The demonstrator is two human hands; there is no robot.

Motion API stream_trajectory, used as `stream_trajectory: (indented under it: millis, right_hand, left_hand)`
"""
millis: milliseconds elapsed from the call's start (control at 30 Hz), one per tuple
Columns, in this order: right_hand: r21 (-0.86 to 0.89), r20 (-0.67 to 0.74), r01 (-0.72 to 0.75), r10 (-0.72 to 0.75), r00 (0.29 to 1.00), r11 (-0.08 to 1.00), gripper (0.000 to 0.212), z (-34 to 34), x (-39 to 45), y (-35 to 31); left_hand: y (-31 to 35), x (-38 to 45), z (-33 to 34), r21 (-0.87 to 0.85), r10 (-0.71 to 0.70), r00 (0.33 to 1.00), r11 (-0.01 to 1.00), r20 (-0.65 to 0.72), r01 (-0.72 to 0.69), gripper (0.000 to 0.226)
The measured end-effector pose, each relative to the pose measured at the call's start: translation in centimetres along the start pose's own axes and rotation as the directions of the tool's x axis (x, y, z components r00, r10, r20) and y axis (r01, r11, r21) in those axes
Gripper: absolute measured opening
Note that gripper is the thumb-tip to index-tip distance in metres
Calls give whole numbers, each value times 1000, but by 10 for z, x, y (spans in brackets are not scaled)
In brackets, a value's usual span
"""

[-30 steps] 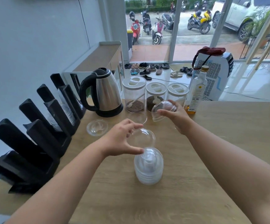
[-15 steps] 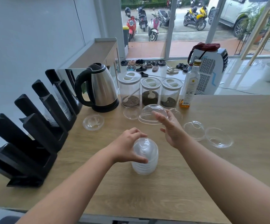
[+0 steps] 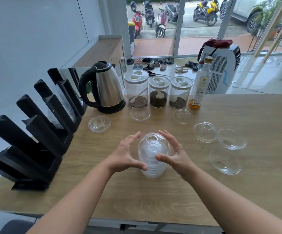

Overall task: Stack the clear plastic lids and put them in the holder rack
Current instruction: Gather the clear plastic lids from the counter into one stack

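Note:
A stack of clear dome lids [image 3: 153, 154] stands on the wooden table [image 3: 137, 196] in front of me. My left hand [image 3: 126, 156] cups its left side and my right hand [image 3: 174, 154] cups its right side, thumbs on the near face. Several loose clear lids lie around: one near the rack [image 3: 99, 123], one by the jars [image 3: 140, 113], one dome up [image 3: 182, 116], and three at the right [image 3: 204, 132] [image 3: 231, 139] [image 3: 224, 161]. The black holder rack [image 3: 35, 132] stands along the table's left edge, with clear cups in its far slots.
A steel kettle [image 3: 106, 86] sits at the back left. Three lidded glass jars [image 3: 158, 92] and a bottle [image 3: 201, 85] line the table's far edge. Behind is a glass door, shoes on the floor and a white appliance [image 3: 221, 71].
My right hand brought a dome lid from near the jars onto the stack. Both hands now close around the stack, which has grown by lids from each hand.

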State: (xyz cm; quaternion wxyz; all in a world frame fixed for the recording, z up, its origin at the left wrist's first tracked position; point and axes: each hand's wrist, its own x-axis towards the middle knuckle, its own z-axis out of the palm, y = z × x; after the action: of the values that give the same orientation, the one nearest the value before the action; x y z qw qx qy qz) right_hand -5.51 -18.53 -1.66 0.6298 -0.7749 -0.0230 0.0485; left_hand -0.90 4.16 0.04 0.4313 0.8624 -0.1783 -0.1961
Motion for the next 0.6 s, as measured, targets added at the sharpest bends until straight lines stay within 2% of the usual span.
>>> stream_trajectory:
  millis: [67, 200, 333, 467, 533, 600]
  right_hand:
    - [-89, 17, -26, 28, 999, 996, 89, 1, 1, 4]
    - [-113, 44, -74, 79, 996, 991, 91, 1, -1, 16]
    - [-97, 69, -101, 108, 992, 990, 94, -1, -3, 21]
    - [-16, 61, -66, 67, 996, 998, 109, -11, -2, 12]
    - [62, 10, -27, 26, 1000, 998, 106, -19, 1, 1]
    - [131, -72, -13, 22, 997, 991, 90, -30, 16, -9]
  left_hand:
    - [-7, -4, -8, 21, -11, 1000, 1000, -18, 12, 136]
    - [-17, -8, -27, 6, -56, 995, 998, -84, 57, 131]
    - [-21, -10, -50, -24, -98, 982, 995, -159, 95, 118]
    - [-35, -9, -76, -22, -123, 943, 992, -308, 122, 96]
    - [-50, -4, -90, 56, -139, 898, 982, -418, 178, 86]
    - [-69, 4, -104, 220, -155, 855, 930, -495, 296, 78]
